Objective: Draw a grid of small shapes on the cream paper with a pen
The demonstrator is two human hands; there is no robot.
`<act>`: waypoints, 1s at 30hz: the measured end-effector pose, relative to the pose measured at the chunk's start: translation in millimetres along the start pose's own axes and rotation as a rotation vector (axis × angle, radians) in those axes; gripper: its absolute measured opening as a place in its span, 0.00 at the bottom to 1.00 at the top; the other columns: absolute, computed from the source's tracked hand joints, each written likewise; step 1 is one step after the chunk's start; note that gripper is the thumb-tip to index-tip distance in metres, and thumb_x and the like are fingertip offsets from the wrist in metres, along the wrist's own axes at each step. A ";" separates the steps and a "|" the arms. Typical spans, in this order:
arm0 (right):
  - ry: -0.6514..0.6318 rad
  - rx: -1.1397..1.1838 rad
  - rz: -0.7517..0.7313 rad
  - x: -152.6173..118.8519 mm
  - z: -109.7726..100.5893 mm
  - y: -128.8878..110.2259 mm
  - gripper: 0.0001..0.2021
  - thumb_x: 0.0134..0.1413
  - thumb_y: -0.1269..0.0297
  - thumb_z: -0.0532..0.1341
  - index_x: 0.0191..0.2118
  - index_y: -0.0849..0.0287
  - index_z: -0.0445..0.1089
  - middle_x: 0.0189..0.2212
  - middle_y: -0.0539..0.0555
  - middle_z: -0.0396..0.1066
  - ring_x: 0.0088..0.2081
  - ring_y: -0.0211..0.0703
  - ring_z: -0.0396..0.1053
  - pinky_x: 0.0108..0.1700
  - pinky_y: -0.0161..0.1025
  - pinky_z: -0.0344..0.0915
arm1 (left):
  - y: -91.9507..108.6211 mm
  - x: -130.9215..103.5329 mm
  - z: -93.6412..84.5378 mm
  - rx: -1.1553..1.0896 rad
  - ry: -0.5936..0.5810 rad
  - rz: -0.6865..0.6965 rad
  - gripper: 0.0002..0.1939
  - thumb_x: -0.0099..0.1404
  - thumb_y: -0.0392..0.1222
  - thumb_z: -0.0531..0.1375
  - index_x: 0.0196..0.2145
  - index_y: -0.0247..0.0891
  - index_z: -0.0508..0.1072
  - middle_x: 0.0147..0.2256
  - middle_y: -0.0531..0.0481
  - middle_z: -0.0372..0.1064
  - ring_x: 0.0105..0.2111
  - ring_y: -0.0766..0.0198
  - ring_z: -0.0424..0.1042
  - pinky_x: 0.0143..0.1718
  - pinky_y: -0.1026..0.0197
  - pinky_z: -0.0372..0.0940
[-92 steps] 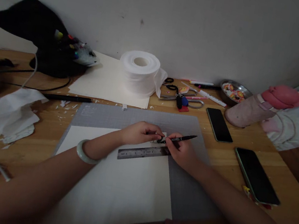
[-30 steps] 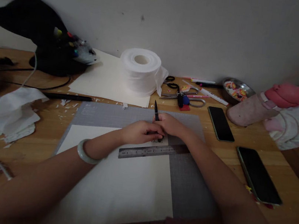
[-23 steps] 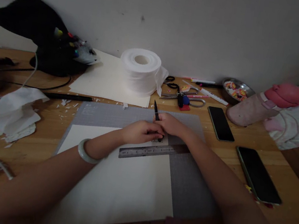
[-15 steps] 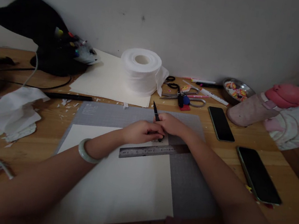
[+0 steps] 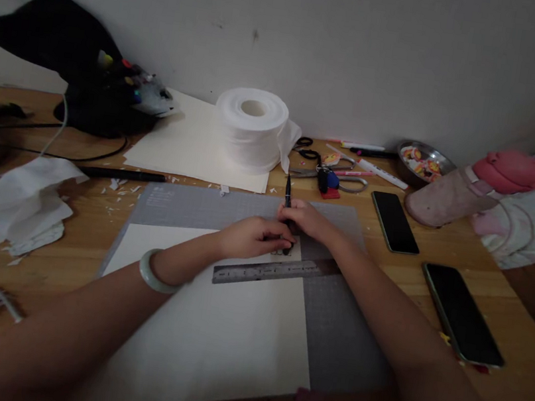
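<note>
Head — hands (image 5: 250, 237) close together, pen (image 5: 289, 190) in right (image 5: 309, 220), ruler (image 5: 267, 271) on paper (image 5: 227, 335).

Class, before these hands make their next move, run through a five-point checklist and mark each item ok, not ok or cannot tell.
1. The pen gripped by the right hand: ok.
2. The left hand at the paper: ok.
3. The ruler lying across the paper: ok.
4. Lower end of the pen touching the paper: cannot tell, hidden by the hands.
5. No scraps beside the mat: not ok, some lie left of it.
</note>
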State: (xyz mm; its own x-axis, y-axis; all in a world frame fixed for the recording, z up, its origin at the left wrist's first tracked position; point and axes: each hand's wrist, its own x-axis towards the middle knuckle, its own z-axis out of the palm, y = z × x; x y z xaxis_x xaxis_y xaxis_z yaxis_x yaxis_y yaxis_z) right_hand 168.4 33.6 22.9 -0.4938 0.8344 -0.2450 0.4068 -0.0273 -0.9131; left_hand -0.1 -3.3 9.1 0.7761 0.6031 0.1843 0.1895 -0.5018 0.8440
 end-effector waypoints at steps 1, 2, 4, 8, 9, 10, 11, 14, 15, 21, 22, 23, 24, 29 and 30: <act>0.002 0.014 0.002 0.0 0.2 0.0 0.05 0.38 0.67 0.54 0.18 0.59 0.61 0.16 0.45 0.57 0.20 0.32 0.54 0.23 0.34 0.50 | 0.0 0.0 0.0 0.000 0.001 -0.003 0.08 0.66 0.39 0.55 0.38 0.35 0.73 0.34 0.50 0.73 0.33 0.69 0.70 0.37 0.67 0.63; 0.007 0.027 0.005 0.0 0.5 0.1 0.05 0.37 0.66 0.54 0.18 0.59 0.61 0.16 0.45 0.57 0.20 0.33 0.54 0.23 0.34 0.50 | -0.2 0.0 0.2 -0.002 0.003 -0.005 0.09 0.66 0.39 0.55 0.38 0.35 0.73 0.34 0.50 0.73 0.33 0.69 0.70 0.37 0.67 0.63; 0.034 0.061 0.017 0.3 1.1 1.2 0.05 0.37 0.65 0.56 0.18 0.60 0.62 0.16 0.45 0.58 0.20 0.33 0.55 0.23 0.33 0.50 | -1.0 0.3 1.0 -0.018 0.013 -0.006 0.09 0.66 0.39 0.55 0.37 0.35 0.73 0.34 0.50 0.73 0.33 0.69 0.70 0.37 0.68 0.64; 0.129 0.165 0.055 1.6 1.6 5.3 0.06 0.37 0.62 0.58 0.20 0.59 0.62 0.17 0.44 0.58 0.20 0.33 0.55 0.21 0.33 0.49 | -2.9 1.3 4.3 -0.096 0.047 -0.049 0.09 0.65 0.39 0.55 0.38 0.35 0.74 0.36 0.50 0.75 0.34 0.68 0.71 0.37 0.68 0.65; 0.149 0.190 0.061 1.9 1.6 6.2 0.06 0.37 0.62 0.58 0.21 0.59 0.62 0.17 0.44 0.58 0.20 0.32 0.55 0.21 0.33 0.48 | -2.8 1.4 5.3 -0.111 0.063 -0.068 0.09 0.65 0.39 0.56 0.38 0.35 0.74 0.36 0.50 0.75 0.35 0.68 0.72 0.38 0.67 0.66; 0.163 0.214 0.063 2.2 1.6 6.8 0.06 0.37 0.62 0.58 0.21 0.59 0.62 0.17 0.44 0.58 0.19 0.32 0.54 0.21 0.33 0.48 | -2.4 1.5 6.2 -0.119 0.084 -0.083 0.09 0.64 0.39 0.56 0.38 0.35 0.74 0.37 0.50 0.75 0.35 0.68 0.72 0.38 0.67 0.66; 0.174 0.236 0.064 2.5 1.5 7.2 0.06 0.36 0.61 0.58 0.21 0.58 0.62 0.17 0.44 0.58 0.19 0.32 0.54 0.20 0.33 0.47 | -1.7 1.6 7.0 -0.121 0.104 -0.093 0.09 0.64 0.39 0.57 0.38 0.35 0.75 0.37 0.50 0.76 0.35 0.67 0.73 0.38 0.67 0.67; 0.180 0.299 0.059 3.3 1.3 7.3 0.06 0.35 0.62 0.58 0.20 0.58 0.61 0.16 0.44 0.57 0.18 0.32 0.53 0.19 0.32 0.46 | 1.6 1.2 8.9 -0.112 0.133 -0.094 0.10 0.63 0.40 0.57 0.38 0.35 0.76 0.37 0.50 0.76 0.36 0.67 0.73 0.39 0.67 0.67; 0.175 0.316 0.057 3.6 1.2 7.3 0.06 0.35 0.62 0.58 0.20 0.58 0.61 0.15 0.44 0.56 0.18 0.31 0.52 0.19 0.32 0.45 | 2.6 1.0 9.3 -0.107 0.130 -0.094 0.10 0.63 0.40 0.57 0.39 0.35 0.76 0.37 0.50 0.76 0.36 0.66 0.74 0.39 0.67 0.67; 0.184 0.368 0.039 4.6 1.4 8.2 0.06 0.34 0.63 0.59 0.20 0.58 0.61 0.15 0.44 0.57 0.18 0.31 0.53 0.19 0.31 0.46 | 5.0 0.8 9.2 -0.067 0.137 -0.111 0.10 0.64 0.40 0.57 0.39 0.36 0.76 0.38 0.50 0.77 0.36 0.66 0.74 0.40 0.67 0.68; 0.183 0.372 0.039 4.6 1.4 8.1 0.06 0.34 0.63 0.59 0.20 0.58 0.61 0.15 0.43 0.57 0.17 0.31 0.53 0.18 0.31 0.46 | 5.0 0.9 9.1 -0.068 0.135 -0.109 0.10 0.64 0.40 0.57 0.39 0.36 0.76 0.38 0.50 0.77 0.36 0.66 0.75 0.40 0.68 0.68; 0.180 0.376 0.040 4.5 1.4 7.9 0.06 0.34 0.63 0.59 0.20 0.58 0.61 0.15 0.43 0.56 0.17 0.31 0.53 0.18 0.31 0.46 | 4.9 0.9 9.0 -0.070 0.131 -0.106 0.10 0.64 0.40 0.58 0.39 0.36 0.77 0.38 0.50 0.77 0.37 0.66 0.75 0.40 0.68 0.68; 0.176 0.380 0.041 4.4 1.3 7.5 0.06 0.34 0.63 0.59 0.20 0.58 0.61 0.14 0.43 0.55 0.17 0.31 0.53 0.18 0.31 0.46 | 4.8 0.8 9.1 -0.073 0.126 -0.103 0.10 0.64 0.40 0.58 0.39 0.36 0.77 0.38 0.50 0.77 0.37 0.66 0.75 0.40 0.68 0.68; 0.158 0.388 0.053 3.8 0.7 5.3 0.06 0.35 0.64 0.59 0.20 0.58 0.61 0.13 0.43 0.55 0.16 0.30 0.52 0.17 0.31 0.45 | 3.6 0.2 9.9 -0.090 0.100 -0.085 0.11 0.64 0.40 0.58 0.41 0.37 0.77 0.40 0.50 0.77 0.38 0.65 0.75 0.42 0.67 0.69; 0.155 0.388 0.057 3.7 0.6 4.9 0.06 0.35 0.64 0.59 0.20 0.58 0.61 0.13 0.43 0.55 0.16 0.30 0.52 0.17 0.31 0.44 | 3.3 0.2 10.1 -0.091 0.097 -0.084 0.11 0.64 0.40 0.58 0.41 0.37 0.77 0.40 0.49 0.77 0.38 0.65 0.75 0.42 0.67 0.69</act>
State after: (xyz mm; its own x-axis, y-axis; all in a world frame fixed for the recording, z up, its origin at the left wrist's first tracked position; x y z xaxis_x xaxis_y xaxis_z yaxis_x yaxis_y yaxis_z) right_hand 168.1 36.2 17.3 -0.3450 0.8978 -0.2739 0.0960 -0.2565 -0.9618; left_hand 6.7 -11.0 6.8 0.6972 0.7000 0.1547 0.1927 -0.3908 0.9001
